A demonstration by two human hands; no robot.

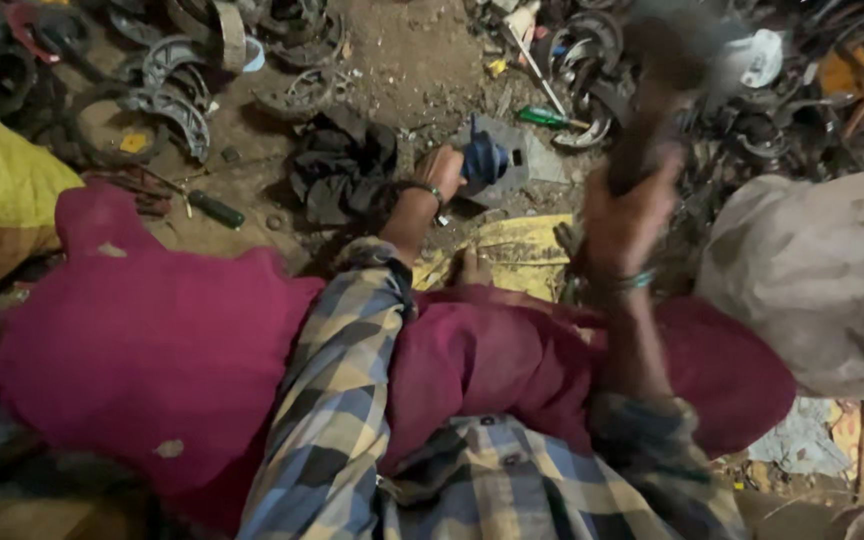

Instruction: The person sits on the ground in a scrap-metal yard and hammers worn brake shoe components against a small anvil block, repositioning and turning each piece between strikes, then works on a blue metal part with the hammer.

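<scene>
The right hand [624, 215] is raised with its grip closed round the handle of a hammer [664, 75], whose head is blurred above the hand. Ahead of that grip and lower, to its left, the left hand [442, 172] is closed on a small blue part [485, 160], pinning it against a grey block [524, 160] that lies on the dirt floor [402, 60]. What the blue part is cannot be told; it is too small and partly hidden by the fingers.

Just beyond the block lies a green-handled screwdriver [542, 117]. Left of the left hand sits a black rag [340, 165], and further left a second green-handled tool [216, 210]. A yellow sheet [520, 250] lies on the near side of the block, between it and the person's legs in dark red cloth [152, 350]. Curved metal shoes [174, 105] and other scrap lie around the far edge, and a pale sack [822, 270] stands right of the hammer grip.

The risk, as I judge it, lies in how close the left fingers sit to the blue part: a blow landing slightly off would catch them. The part is held by fingers alone, so a glancing hit could make it skid off the block or fly into the scrap. The light is dim, which makes aiming harder.
</scene>
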